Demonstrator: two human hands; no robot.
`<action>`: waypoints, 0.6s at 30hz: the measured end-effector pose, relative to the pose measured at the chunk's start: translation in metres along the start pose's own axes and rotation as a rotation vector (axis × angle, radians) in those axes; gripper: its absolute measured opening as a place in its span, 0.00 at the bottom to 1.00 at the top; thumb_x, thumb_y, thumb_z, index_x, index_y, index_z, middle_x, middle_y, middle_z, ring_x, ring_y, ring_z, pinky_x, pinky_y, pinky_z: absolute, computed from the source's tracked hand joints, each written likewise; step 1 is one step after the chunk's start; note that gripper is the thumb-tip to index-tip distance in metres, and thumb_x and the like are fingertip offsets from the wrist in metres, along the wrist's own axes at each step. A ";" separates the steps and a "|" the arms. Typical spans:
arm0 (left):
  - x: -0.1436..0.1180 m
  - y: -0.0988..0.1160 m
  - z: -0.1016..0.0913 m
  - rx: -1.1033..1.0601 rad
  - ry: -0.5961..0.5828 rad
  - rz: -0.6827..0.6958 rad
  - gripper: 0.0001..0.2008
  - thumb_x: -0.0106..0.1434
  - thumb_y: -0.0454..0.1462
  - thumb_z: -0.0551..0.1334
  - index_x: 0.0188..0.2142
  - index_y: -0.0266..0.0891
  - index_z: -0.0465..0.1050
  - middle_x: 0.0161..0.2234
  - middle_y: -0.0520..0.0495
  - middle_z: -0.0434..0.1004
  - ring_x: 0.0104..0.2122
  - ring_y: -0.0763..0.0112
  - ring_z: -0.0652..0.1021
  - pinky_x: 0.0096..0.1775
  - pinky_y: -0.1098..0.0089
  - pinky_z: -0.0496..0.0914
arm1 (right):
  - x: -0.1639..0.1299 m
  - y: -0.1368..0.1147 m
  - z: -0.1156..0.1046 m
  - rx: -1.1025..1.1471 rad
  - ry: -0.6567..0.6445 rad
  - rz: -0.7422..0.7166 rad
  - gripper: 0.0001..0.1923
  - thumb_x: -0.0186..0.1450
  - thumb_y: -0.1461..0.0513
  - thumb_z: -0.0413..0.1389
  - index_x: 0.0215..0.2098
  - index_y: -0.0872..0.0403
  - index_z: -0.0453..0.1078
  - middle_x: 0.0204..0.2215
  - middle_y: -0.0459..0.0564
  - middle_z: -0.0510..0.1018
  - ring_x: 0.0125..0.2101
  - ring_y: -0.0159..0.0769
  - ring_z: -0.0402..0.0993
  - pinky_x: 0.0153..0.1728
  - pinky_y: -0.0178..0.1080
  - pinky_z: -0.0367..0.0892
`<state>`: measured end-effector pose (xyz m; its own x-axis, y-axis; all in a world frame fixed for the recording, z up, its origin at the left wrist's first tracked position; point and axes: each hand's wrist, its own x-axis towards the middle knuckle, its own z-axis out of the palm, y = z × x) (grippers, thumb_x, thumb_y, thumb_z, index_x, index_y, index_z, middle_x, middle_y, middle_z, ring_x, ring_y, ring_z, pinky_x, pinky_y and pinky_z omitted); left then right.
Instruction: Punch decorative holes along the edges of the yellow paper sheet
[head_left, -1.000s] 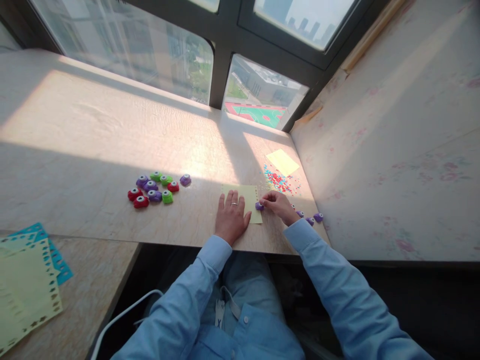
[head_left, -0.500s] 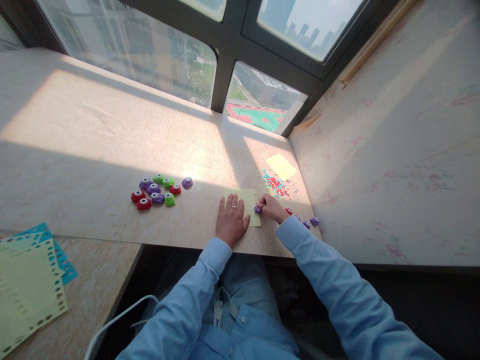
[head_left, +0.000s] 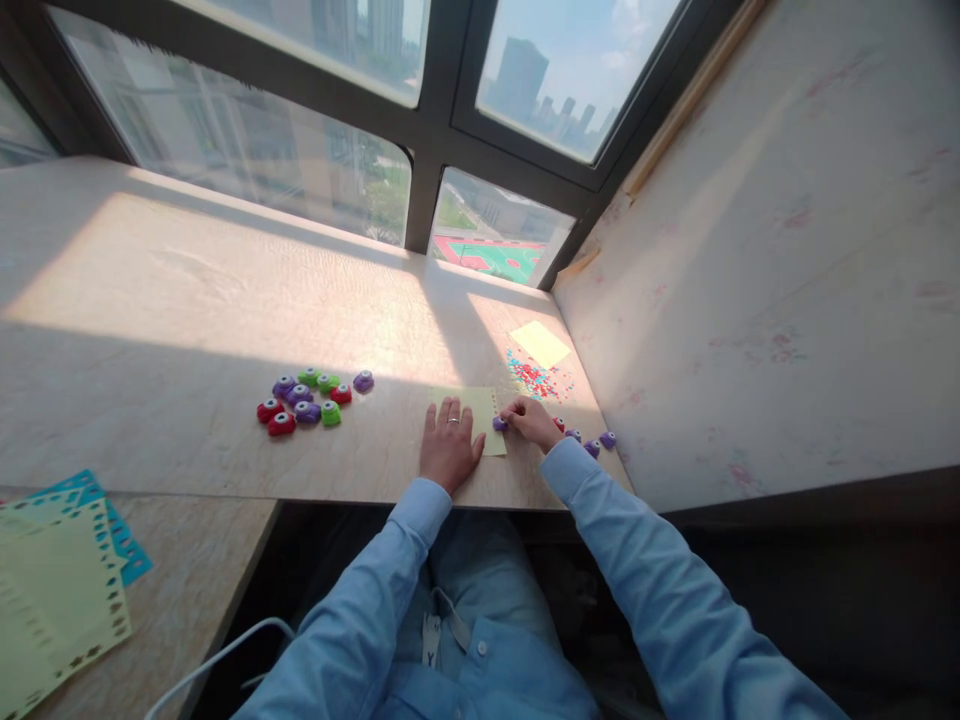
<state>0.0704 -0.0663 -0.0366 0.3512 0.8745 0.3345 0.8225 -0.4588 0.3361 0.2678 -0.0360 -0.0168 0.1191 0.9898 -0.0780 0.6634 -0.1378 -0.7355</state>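
A small purple craft paper punch (head_left: 499, 425) sits on the right edge of a pale yellow sheet of paper (head_left: 484, 402). My right hand (head_left: 531, 421) is closed, its thumb and fingertips pinched at the punch's right side. My left hand (head_left: 450, 448) lies flat on the sheet with its fingers stretched out and a ring on one of them. A row of small holes runs along part of the sheet's right edge. Part of the sheet is hidden under the left hand.
To the left stands a cluster of red, purple and green punches (head_left: 305, 411). Several more punches (head_left: 592, 448) are right of my right hand. Red and blue paper bits (head_left: 534, 378) lie beside a yellow sheet (head_left: 540, 343). Punched sheets (head_left: 67, 575) lie lower left, near a white cable (head_left: 225, 650).
The camera view has tilted up, showing more of the window. My left hand stays flat on the sheet, and my right hand remains at the purple paper punch on its edge.
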 end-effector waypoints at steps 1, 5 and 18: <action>0.000 0.000 0.000 -0.001 0.002 0.001 0.26 0.67 0.45 0.54 0.58 0.30 0.68 0.61 0.28 0.66 0.64 0.49 0.63 0.64 0.47 0.53 | -0.003 -0.001 0.001 0.013 0.015 -0.015 0.08 0.58 0.59 0.59 0.26 0.54 0.68 0.22 0.45 0.74 0.25 0.32 0.69 0.29 0.36 0.66; 0.000 -0.001 0.000 0.004 0.009 0.008 0.25 0.67 0.45 0.54 0.57 0.30 0.68 0.61 0.29 0.66 0.64 0.50 0.63 0.63 0.46 0.54 | -0.017 -0.003 0.003 0.029 0.035 -0.104 0.09 0.59 0.58 0.61 0.36 0.54 0.74 0.33 0.49 0.79 0.33 0.36 0.74 0.36 0.39 0.70; 0.001 -0.002 0.000 0.025 0.001 0.011 0.25 0.67 0.45 0.54 0.57 0.32 0.68 0.61 0.29 0.66 0.64 0.49 0.64 0.63 0.46 0.55 | -0.030 0.013 -0.018 -0.318 0.130 -0.199 0.16 0.58 0.69 0.56 0.43 0.53 0.77 0.42 0.53 0.80 0.45 0.39 0.75 0.50 0.43 0.68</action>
<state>0.0692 -0.0645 -0.0373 0.3597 0.8694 0.3386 0.8294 -0.4642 0.3108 0.2857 -0.0678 -0.0117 0.0443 0.9883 0.1459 0.8762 0.0317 -0.4809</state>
